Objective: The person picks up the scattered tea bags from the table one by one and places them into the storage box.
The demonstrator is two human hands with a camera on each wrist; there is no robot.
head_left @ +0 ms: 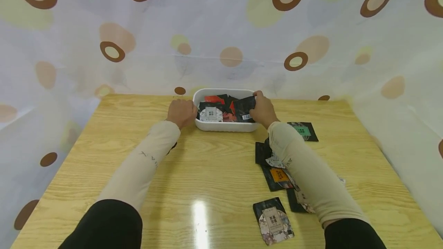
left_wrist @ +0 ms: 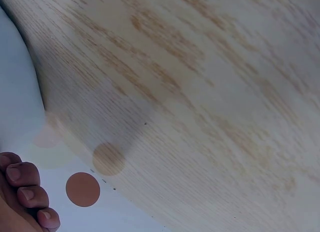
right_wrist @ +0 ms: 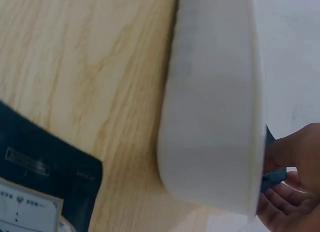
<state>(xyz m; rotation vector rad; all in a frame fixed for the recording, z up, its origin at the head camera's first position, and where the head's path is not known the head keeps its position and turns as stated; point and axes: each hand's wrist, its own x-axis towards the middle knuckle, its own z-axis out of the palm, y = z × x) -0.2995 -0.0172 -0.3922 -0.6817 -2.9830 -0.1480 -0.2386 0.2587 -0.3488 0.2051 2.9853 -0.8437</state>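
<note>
A white plastic basket [head_left: 226,126] stands at the table's back edge, filled with several black, red and white-labelled packets [head_left: 210,113]. At its right end my right hand [head_left: 263,110] pinches a black packet [head_left: 244,107] with a barcode label, which lies over the others in the basket. In the right wrist view, the thumb and fingers [right_wrist: 295,177] hold this packet's dark corner beyond the basket's rim. My left hand [head_left: 181,113] is beside the basket's left end, fingers curled. The left wrist view shows the curled fingertips [left_wrist: 30,184] close to the basket wall [left_wrist: 17,86], with nothing visible in them.
Several packets lie right of the basket, partly under my right forearm: one with a green label [head_left: 302,131], one with an orange label [head_left: 278,175], and one nearer the front [head_left: 273,220]. A patterned sheet [head_left: 232,30] hangs behind the wooden table [head_left: 207,164].
</note>
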